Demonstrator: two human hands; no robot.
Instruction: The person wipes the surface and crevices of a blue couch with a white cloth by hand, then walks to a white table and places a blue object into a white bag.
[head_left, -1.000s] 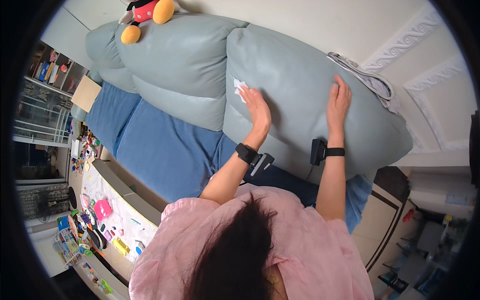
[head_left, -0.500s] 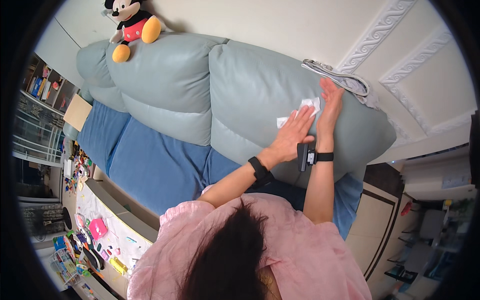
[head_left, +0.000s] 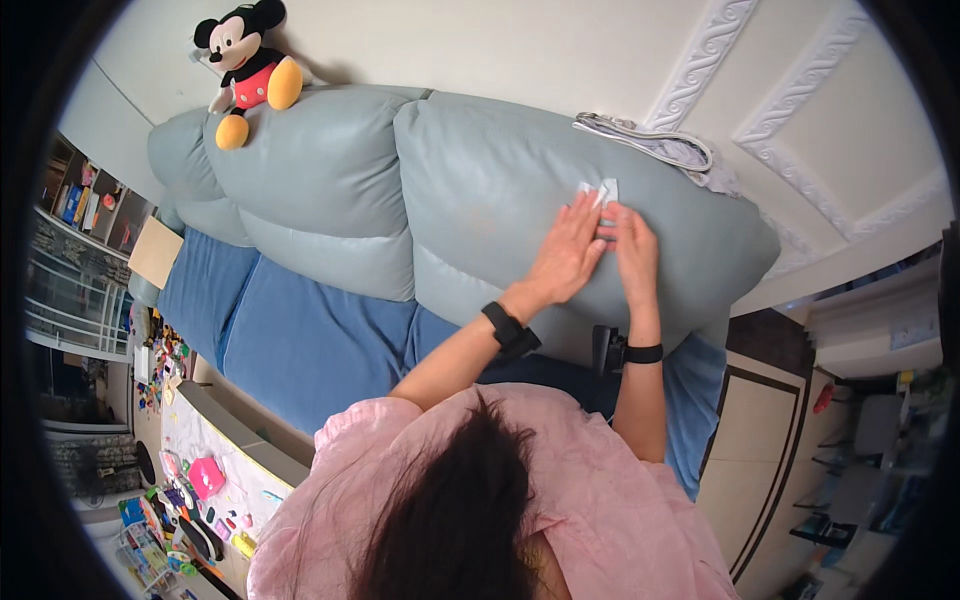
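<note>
A crumpled white tissue (head_left: pixel 608 188) lies against the grey-green leather backrest (head_left: pixel 480 190) of a sofa. My left hand (head_left: pixel 568 252) lies flat over its lower part, fingers stretched out and pointing up. Close on its right, my right hand (head_left: pixel 634 252) has loosely bent fingers, with the fingertips at the tissue's lower edge near the left fingers. Whether they pinch the tissue is hidden. Both wrists wear black straps, and a small black device (head_left: pixel 607 350) sits by the right one.
A mouse plush toy (head_left: pixel 250 75) sits on top of the backrest at the left. A folded whitish item with a pale rim (head_left: pixel 655 145) rests along the top right. Blue covers (head_left: pixel 310 330) lie on the seat. At lower left, a table (head_left: pixel 230 440) carries small colourful things.
My right hand has come down and left, its fingers bending in toward the tissue. My left hand has shifted slightly left. The tissue looks more bunched, and the view has shifted a little.
</note>
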